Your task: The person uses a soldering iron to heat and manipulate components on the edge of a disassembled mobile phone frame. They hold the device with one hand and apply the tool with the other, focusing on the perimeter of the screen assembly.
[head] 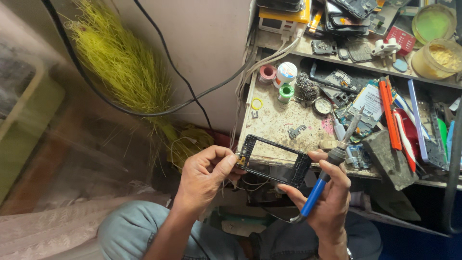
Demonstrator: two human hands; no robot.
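Two hands share one job at the edge of our cluttered workbench [274,123], whose stained top carries solder spools, circuit boards and hand tools within easy reach. Leaning in the corner beside it, a yellow grass broom [122,67] stands out of our way. Over our knees we hold a black phone frame [274,161] flat and level, just off the bench lip, so both long sides stay open to us. Our left hand [204,178] is clamped on its left end, thumb on top. Our right hand [327,195] steadies the right end with thumb and forefinger while its other fingers are closed round a blue-handled soldering iron [332,168], tip angled up and away from the frame.
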